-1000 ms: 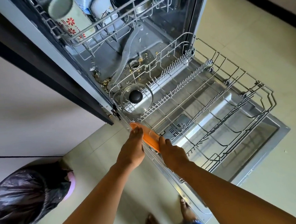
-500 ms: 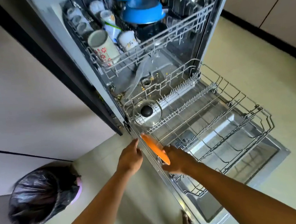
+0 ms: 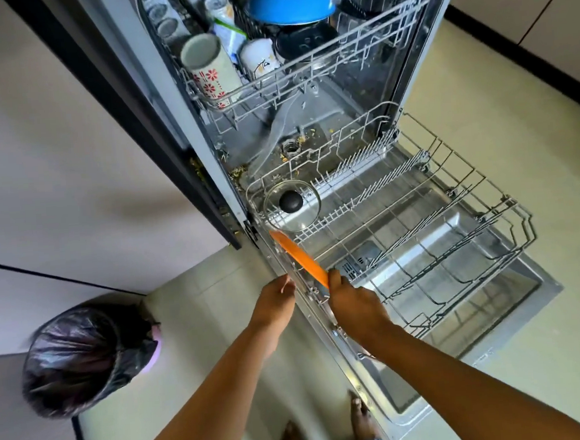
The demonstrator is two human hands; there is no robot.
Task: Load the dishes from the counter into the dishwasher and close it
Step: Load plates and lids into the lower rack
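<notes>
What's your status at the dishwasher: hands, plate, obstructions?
Right hand grips orange plate, on edge, near side of lower rack. Left hand free beside it. Glass lid just behind.

left hand (image 3: 275,300): forearm stretched forward, fingers loosely bent, holds nothing | right hand (image 3: 353,306): forearm stretched forward, thumb up, grips near edge of orange plate (image 3: 301,260) | hands side by side, apart

glass lid (image 3: 291,206) blocking lower rack (image 3: 509,228) back-left corner, rest open
</notes>
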